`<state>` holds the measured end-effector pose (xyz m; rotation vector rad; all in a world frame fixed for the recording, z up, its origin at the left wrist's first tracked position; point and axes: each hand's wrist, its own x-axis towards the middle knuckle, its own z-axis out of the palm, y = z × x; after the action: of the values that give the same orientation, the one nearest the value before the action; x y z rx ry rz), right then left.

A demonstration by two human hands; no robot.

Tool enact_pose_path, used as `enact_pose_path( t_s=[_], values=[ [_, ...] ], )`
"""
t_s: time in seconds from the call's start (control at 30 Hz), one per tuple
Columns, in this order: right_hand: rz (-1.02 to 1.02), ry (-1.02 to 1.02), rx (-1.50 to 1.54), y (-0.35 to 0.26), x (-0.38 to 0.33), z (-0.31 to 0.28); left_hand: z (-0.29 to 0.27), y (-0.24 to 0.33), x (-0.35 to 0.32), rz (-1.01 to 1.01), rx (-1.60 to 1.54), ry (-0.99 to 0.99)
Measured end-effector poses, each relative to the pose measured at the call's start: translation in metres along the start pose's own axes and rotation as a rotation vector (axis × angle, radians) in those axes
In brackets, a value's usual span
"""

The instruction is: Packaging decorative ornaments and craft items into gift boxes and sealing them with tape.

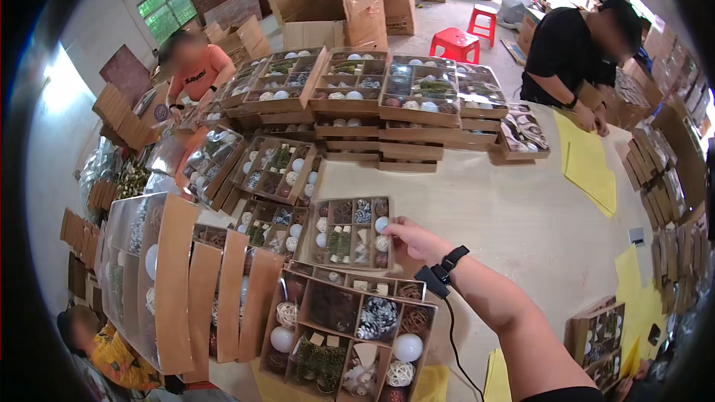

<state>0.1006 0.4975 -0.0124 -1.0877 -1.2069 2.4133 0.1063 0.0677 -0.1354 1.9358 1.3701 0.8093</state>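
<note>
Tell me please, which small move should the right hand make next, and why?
Perhaps slide the compartmented box slightly rightward: the right hand is at its right edge, other boxes crowd its left and near sides, and tabletop shows to the right.

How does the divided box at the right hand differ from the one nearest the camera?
The hand-side box looks smaller than the near box. The right hand is at the hand-side box's edge; no hand shows on the near box. The hand-side box sits fairly square in view; the near box slants. Both are brown, with white balls and green moss.
</note>
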Motion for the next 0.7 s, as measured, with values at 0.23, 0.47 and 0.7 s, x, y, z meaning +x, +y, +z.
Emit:
enact_pose_path(
  t_s=[0.23, 0.47, 0.7],
  values=[
    [-0.515, 0.525, 0.182, -0.009, -0.167, -0.088, -0.035, 0.019, 0.03, 0.107, 0.19, -0.16],
    [-0.904, 1.04, 0.918, 0.075, -0.4, -0.154, -0.049, 0.024, 0.032, 0.086, 0.414, -0.326],
    [-0.891, 1.296, 1.268, 0.177, -0.468, -0.201, -0.052, 0.027, 0.035, 0.119, 0.496, -0.323]
  ],
)
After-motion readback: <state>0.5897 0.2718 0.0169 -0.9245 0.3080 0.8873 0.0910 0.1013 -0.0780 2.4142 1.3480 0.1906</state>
